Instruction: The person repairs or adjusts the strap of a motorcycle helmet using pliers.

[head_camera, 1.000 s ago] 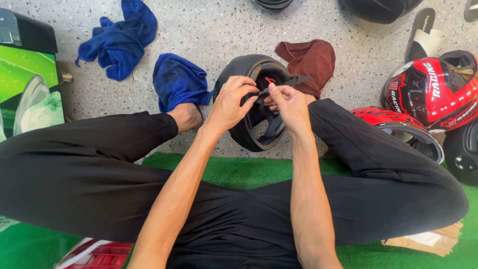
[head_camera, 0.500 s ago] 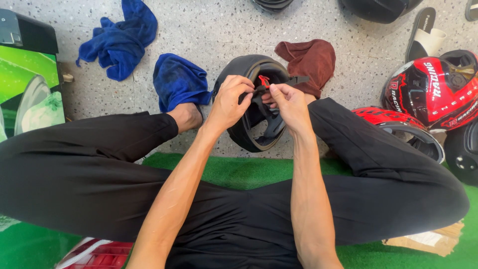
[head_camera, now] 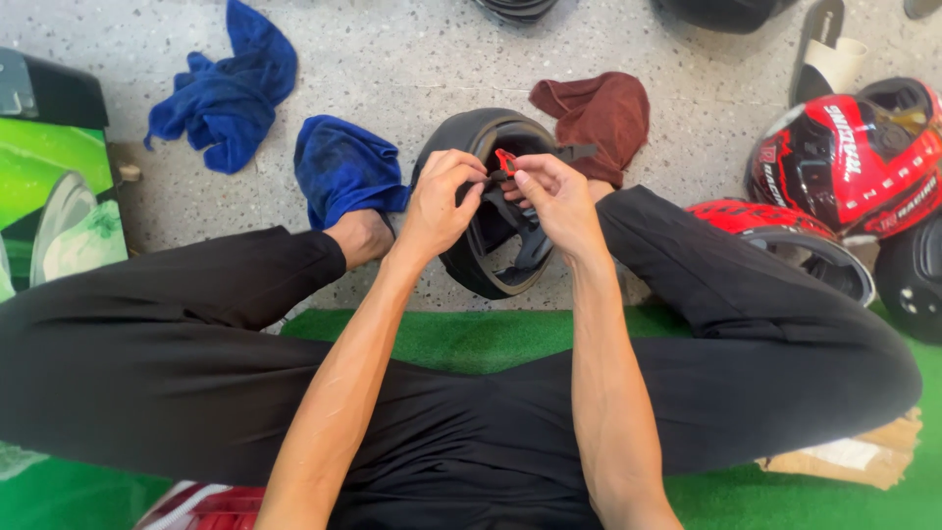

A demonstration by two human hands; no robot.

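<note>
A: Where's the helmet (head_camera: 491, 211) now?

B: On the floor (head_camera: 412, 59) between your feet, on its side, opening toward you. Your left hand (head_camera: 442, 201) and right hand (head_camera: 554, 196) meet at its upper rim.

A: And what are they holding?

B: The chin strap (head_camera: 505, 201) and its red buckle (head_camera: 505, 160). Your left fingers are pinched together on the strap just left of the buckle; your right fingertips are closed on it from the right. Neither hand is open.

A: Anything different from a second ago?

B: Yes. The buckle was barely visible then, tucked between your fingers. Half a second ago it showed red, and now it stands clear above the strap, with your hands drawn slightly closer. I'd judge you've worked the buckle free into a better hold, so the strap work is under way, not finished.

A: What's around me?

B: A blue cloth (head_camera: 343, 172) touching the helmet's left side, another blue cloth (head_camera: 231, 88) farther off, a maroon cloth (head_camera: 594, 118) behind the helmet, and a red helmet (head_camera: 844, 152) well to your right. You're sitting on a green mat (head_camera: 471, 339).
</note>
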